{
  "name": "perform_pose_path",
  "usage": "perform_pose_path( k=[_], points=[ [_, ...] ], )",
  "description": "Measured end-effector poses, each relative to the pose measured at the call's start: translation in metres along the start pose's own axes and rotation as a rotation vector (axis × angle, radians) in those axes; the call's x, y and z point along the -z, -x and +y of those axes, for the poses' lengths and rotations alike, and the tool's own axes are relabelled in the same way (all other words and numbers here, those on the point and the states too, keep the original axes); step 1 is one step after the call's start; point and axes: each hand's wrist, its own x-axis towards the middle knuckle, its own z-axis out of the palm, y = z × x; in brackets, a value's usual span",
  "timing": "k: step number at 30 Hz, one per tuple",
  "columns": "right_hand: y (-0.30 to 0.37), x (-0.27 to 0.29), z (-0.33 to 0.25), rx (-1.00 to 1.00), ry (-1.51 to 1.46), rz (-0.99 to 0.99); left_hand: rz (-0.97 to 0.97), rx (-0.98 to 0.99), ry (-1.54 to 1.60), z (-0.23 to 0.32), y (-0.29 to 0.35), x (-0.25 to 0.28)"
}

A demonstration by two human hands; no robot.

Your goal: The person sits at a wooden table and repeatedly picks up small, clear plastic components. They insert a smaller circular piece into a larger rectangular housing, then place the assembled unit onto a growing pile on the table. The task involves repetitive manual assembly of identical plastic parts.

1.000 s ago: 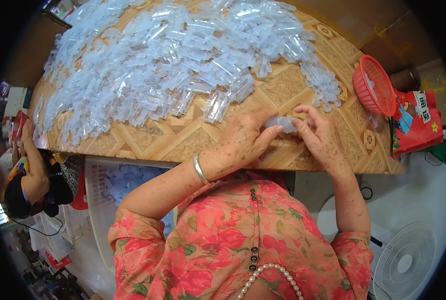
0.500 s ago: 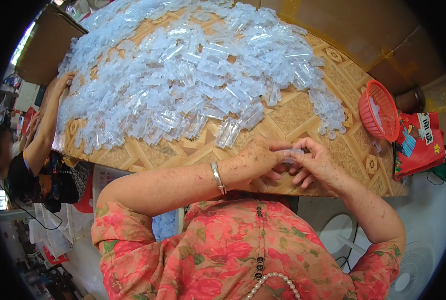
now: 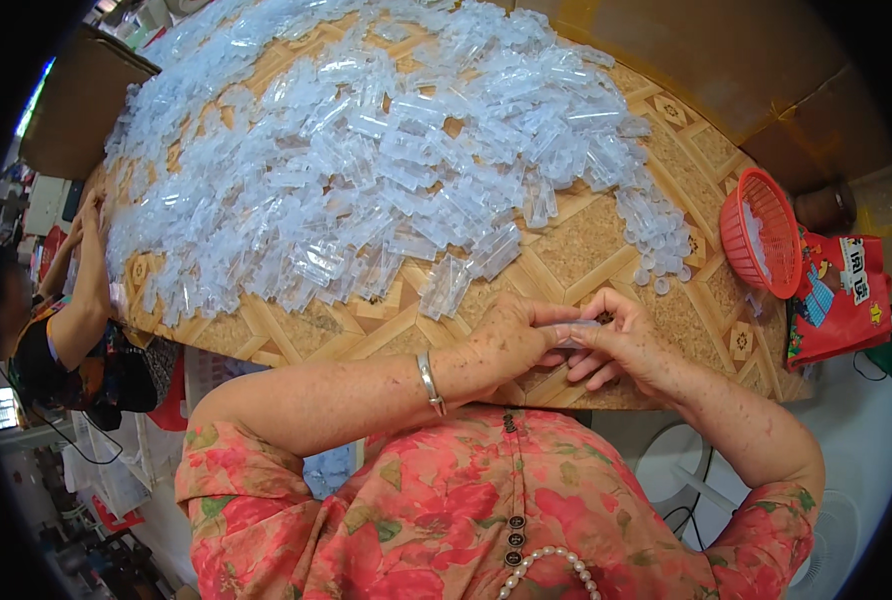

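Pinches a small translucent plastic piece [image 3: 570, 342] between the thumb and index finger of the left hand [image 3: 506, 345] and those of the right hand [image 3: 636, 345], hiding most of its shape from view. Has the fingers of both hands closed on this piece, over the near part of the desk [image 3: 566, 242], with the remaining right fingers loosely curled below. Wears a silver bangle [image 3: 429, 383] on the left wrist, then, farther in, a floral shirt [image 3: 416, 510] and a pale bead necklace [image 3: 531, 560].

Has, just beyond the left hand, a few clear tubes [image 3: 446, 287] lying at the near edge of a broad heap of clear plastic pieces [image 3: 366, 190], spread across much of the patterned desk. Has, beyond the right hand, a cluster of small rounded pieces [image 3: 658, 245] at the heap's right end. Has, farther right, a red basket [image 3: 734, 240] with pale pieces inside, and a red bag [image 3: 836, 325] just beside it.

Shares the desk with a co-worker [image 3: 81, 315] at the far left, with an arm stretched toward the desk's edge. Faces brown cardboard [image 3: 706, 70] at the far right side.
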Motion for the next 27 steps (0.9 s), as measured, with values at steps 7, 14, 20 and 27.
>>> perform_pose_path(
  k=[7,14,20,27],
  points=[
    [0.001,-0.003,0.015,0.101,0.055,0.088,0.043,-0.072,-0.047,-0.001,-0.001,-0.002],
    [0.005,-0.004,0.055,0.338,-0.01,0.184,0.118,-0.555,-0.512,-0.018,0.074,0.03],
    [0.002,-0.006,0.061,0.396,0.041,0.207,0.473,-0.051,-1.062,-0.016,0.217,0.102],
    [0.0,-0.008,0.061,0.401,0.044,0.216,0.768,-0.53,-1.133,-0.04,0.203,0.098]
  ],
)
